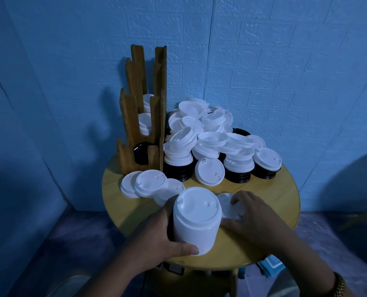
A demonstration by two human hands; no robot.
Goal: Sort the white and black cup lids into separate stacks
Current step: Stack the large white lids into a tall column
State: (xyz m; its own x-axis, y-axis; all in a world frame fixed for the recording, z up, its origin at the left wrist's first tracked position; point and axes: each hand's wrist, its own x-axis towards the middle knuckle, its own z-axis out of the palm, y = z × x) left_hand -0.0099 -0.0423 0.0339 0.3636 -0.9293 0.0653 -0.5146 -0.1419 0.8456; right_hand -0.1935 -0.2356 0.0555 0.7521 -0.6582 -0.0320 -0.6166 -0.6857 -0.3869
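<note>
My left hand [167, 239] grips a tall stack of white lids [196, 219] at the front of the round yellow table [270, 189]. Just right of the stack, my right hand [255, 213] lies over a loose white lid [227, 205] on the table, fingers curled onto it. A heap of white lids [208, 129] fills the back of the table, with short stacks of black lids [237, 175] under some of them. Three white lids [150, 185] lie overlapping at the front left.
A wooden slotted lid holder [144, 108] stands at the back left, with white lids in its upper slots and a black lid [140, 155] in the lowest. A blue wall is close behind the table. The table's front edge is just below my hands.
</note>
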